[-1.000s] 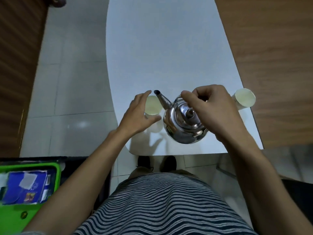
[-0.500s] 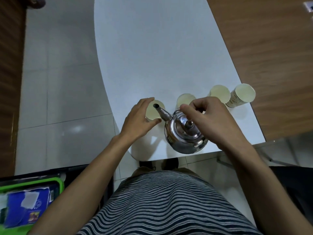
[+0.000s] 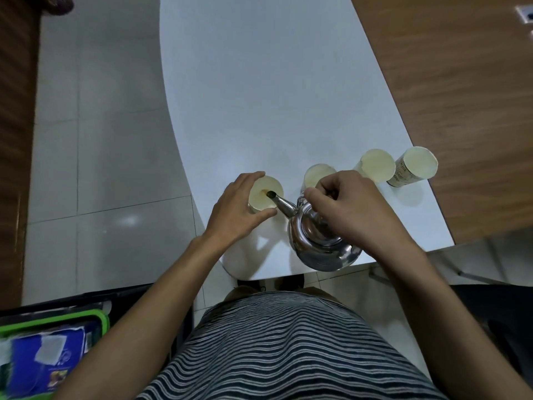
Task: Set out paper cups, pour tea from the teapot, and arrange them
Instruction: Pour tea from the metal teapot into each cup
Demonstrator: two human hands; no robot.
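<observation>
head view: right hand point(image 3: 354, 209) closed on the steel teapot point(image 3: 317, 241) handle, tipping its spout over the leftmost paper cup point(image 3: 264, 194); left hand point(image 3: 236, 209) cupped around that cup; tea seemingly flowing; three cups point(image 3: 375, 164) right of the teapot on the white table point(image 3: 274, 96).

Tilted steel teapot point(image 3: 320, 241) pours into leftmost of four paper cups point(image 3: 264, 194).

Dim, cool overhead light. Soft highlight on the floor tiles point(image 3: 127, 219); bright glints on the steel teapot point(image 3: 320, 241). Faint shadows fall toward the near edge of the white table point(image 3: 274, 96). Strong wide-angle bending at the edges; corners slightly soft, centre fairly sharp.
</observation>
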